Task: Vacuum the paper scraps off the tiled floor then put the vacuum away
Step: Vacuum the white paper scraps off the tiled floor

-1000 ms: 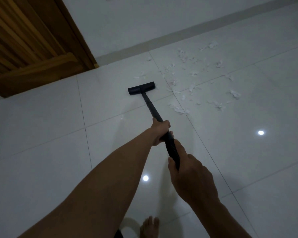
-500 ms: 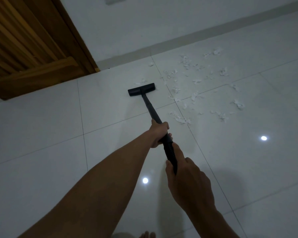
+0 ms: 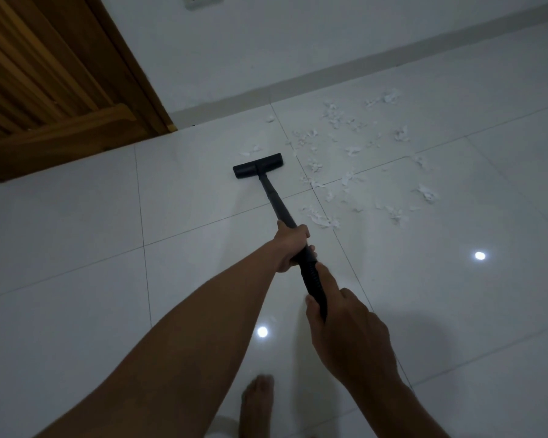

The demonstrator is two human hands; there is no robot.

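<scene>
Little has moved: both hands still clamp the wand; most scraps remain, right of the nozzle.

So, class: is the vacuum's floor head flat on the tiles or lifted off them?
Flat, it seems: the floor head sits on the tiles with no gap visible beneath it. Dim light leaves this uncertain.

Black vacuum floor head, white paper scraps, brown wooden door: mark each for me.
black vacuum floor head (image 3: 257, 166), head view, middle of its top
white paper scraps (image 3: 321, 218), head view, clump nearest the wand
brown wooden door (image 3: 45, 90), head view, slatted panel
</scene>
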